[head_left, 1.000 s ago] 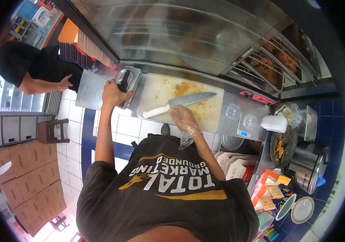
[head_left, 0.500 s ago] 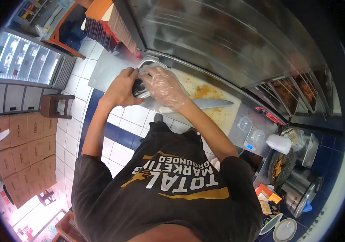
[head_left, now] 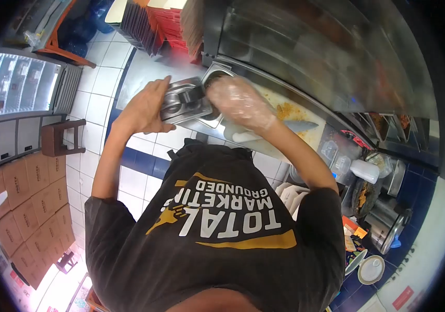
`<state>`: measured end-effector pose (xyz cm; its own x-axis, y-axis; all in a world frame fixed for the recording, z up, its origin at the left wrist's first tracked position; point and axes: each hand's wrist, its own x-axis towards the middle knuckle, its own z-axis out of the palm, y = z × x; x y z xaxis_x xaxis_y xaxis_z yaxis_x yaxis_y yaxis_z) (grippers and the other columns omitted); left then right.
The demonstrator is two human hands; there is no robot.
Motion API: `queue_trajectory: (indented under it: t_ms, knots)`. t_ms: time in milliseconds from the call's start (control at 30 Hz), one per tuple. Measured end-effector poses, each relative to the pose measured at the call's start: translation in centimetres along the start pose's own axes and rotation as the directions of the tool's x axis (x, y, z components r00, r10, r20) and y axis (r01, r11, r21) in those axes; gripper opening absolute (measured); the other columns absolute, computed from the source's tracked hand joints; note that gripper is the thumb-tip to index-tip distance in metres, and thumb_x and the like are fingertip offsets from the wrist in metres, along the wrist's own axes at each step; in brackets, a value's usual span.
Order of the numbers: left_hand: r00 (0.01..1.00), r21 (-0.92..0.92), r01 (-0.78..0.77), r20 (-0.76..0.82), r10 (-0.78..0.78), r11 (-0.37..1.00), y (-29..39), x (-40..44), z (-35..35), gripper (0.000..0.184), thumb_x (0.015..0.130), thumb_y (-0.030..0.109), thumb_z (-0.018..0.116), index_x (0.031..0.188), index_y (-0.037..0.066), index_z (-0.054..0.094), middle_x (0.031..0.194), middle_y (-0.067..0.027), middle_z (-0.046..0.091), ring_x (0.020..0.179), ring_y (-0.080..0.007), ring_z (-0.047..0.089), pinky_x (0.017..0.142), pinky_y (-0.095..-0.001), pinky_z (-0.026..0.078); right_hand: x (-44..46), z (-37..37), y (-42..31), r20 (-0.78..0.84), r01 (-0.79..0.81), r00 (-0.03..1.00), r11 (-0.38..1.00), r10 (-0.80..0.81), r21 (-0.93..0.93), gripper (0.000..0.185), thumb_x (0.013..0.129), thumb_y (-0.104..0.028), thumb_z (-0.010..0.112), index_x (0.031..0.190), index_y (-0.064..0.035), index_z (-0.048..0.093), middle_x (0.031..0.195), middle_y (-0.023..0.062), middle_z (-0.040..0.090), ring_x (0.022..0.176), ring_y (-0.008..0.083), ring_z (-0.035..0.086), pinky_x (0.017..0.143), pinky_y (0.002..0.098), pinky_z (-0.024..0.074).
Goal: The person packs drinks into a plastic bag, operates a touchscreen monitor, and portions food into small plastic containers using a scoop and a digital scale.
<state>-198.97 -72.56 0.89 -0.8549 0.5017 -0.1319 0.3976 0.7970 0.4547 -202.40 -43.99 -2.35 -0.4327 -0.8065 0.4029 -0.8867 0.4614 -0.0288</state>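
My bare left hand [head_left: 142, 109] grips a stainless steel lid [head_left: 187, 108] by its edge, tilted off the pan. Beside it stands a small steel food pan [head_left: 217, 67] with its opening showing. My right hand [head_left: 240, 101], in a clear plastic glove, reaches into the pan. Its fingertips are hidden and blurred there. To the right of the pan lies a white cutting board [head_left: 313, 136] with orange-brown crumbs. A large knife [head_left: 301, 126] rests on the board, its white handle towards me, under my right wrist.
A glass display case [head_left: 305, 57] rises behind the counter. Stacks of folded red boxes [head_left: 173, 28] stand at the back left. Right of the board are a kitchen scale [head_left: 341, 164] and a white foam box [head_left: 364, 170]. A brown stool [head_left: 56, 138] stands on the tiled floor.
The lid has come off the pan and moved left in my left hand, exposing the opening. My right hand has moved from the lid into the pan. The view has shifted.
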Motion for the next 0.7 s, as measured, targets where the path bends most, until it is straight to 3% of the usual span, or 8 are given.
queue_trajectory:
  t_ms: [133,200,333,400,467,533,633,700]
  knots:
    - [0.984,0.031,0.177,0.008,-0.177,0.984,-5.2,-0.5,3.1,0.111,0.058,0.031,0.091,0.144,-0.012,0.036,0.130,-0.0297,0.053,0.124,-0.0431,0.051,0.107,-0.0434,0.045,-1.8,-3.5,0.2,0.053,-0.163,0.986,0.984,0.160,0.065,0.024,0.083,-0.014,0.059,0.104,-0.0026,0.063,0.093,0.0152,0.067,0.094,0.0276,0.066,0.080,0.0424,0.0532]
    - [0.945,0.029,0.328,-0.022,-0.327,0.944,-7.4,0.2,6.0,0.109,0.058,0.032,0.091,0.144,-0.008,0.036,0.131,-0.0298,0.051,0.123,-0.0447,0.052,0.105,-0.0458,0.047,-2.0,-2.9,-0.9,0.269,-0.395,0.861,0.901,0.432,-0.180,0.029,0.081,-0.007,0.062,0.110,-0.0015,0.061,0.095,0.0154,0.069,0.090,0.0302,0.068,0.077,0.0403,0.0554]
    - [0.908,0.066,0.412,-0.111,-0.404,0.909,-8.2,1.3,9.9,0.105,0.059,0.039,0.091,0.138,-0.010,0.042,0.124,-0.0265,0.053,0.118,-0.0420,0.052,0.100,-0.0452,0.048,-1.3,0.7,-2.4,0.236,-0.509,0.776,0.802,0.585,-0.313,0.033,0.084,-0.012,0.059,0.114,0.0013,0.064,0.077,0.0121,0.069,0.076,0.0273,0.068,0.070,0.0414,0.0539]
    - [0.909,0.046,0.395,-0.160,-0.384,0.917,-8.0,1.3,11.7,0.098,0.063,0.038,0.089,0.137,-0.009,0.043,0.125,-0.0256,0.053,0.120,-0.0413,0.052,0.099,-0.0459,0.048,0.1,0.8,-3.1,0.318,-0.522,0.713,0.776,0.625,-0.354,0.047,0.081,-0.010,0.064,0.126,0.0036,0.058,0.079,0.0118,0.069,0.079,0.0269,0.069,0.073,0.0400,0.0552]
    - [0.866,0.117,0.259,-0.467,-0.177,0.959,-7.3,1.3,13.1,0.084,0.073,0.032,0.084,0.136,-0.008,0.046,0.132,-0.0284,0.051,0.119,-0.0446,0.052,0.101,-0.0471,0.046,0.5,2.2,-3.5,0.325,-0.513,0.700,0.764,0.636,-0.392,0.048,0.082,-0.011,0.063,0.128,0.0037,0.057,0.078,0.0108,0.069,0.078,0.0261,0.069,0.071,0.0389,0.0551]
    - [0.801,-0.116,0.174,-0.561,-0.210,0.978,-4.7,1.1,14.1,0.057,0.086,0.023,0.073,0.131,-0.006,0.052,0.131,-0.0307,0.052,0.119,-0.0452,0.053,0.097,-0.0483,0.048,0.8,3.0,-3.8,0.328,-0.500,0.689,0.752,0.646,-0.429,0.049,0.083,-0.011,0.062,0.130,0.0037,0.056,0.076,0.0098,0.069,0.076,0.0252,0.069,0.070,0.0378,0.0549]
    - [0.778,-0.123,0.207,-0.581,-0.240,0.971,-0.5,0.6,13.2,0.041,0.097,0.024,0.062,0.122,-0.007,0.055,0.113,-0.0280,0.063,0.097,-0.0388,0.066,0.079,-0.0443,0.055,0.7,3.7,-5.1,0.318,-0.437,0.716,0.754,0.622,-0.490,0.039,0.088,-0.013,0.059,0.123,0.0039,0.060,0.073,0.0068,0.068,0.071,0.0205,0.068,0.062,0.0353,0.0505]
    - [0.862,-0.780,0.383,0.109,-0.495,0.495,0.3,0.5,13.0,0.036,0.107,0.028,0.047,0.116,-0.006,0.052,0.084,-0.0214,0.067,0.066,-0.0289,0.069,0.056,-0.0371,0.054,0.5,4.1,-5.8,0.368,-0.459,0.719,0.801,0.589,-0.385,0.032,0.087,-0.012,0.060,0.116,0.0025,0.062,0.074,0.0098,0.070,0.073,0.0228,0.070,0.064,0.0384,0.0526]
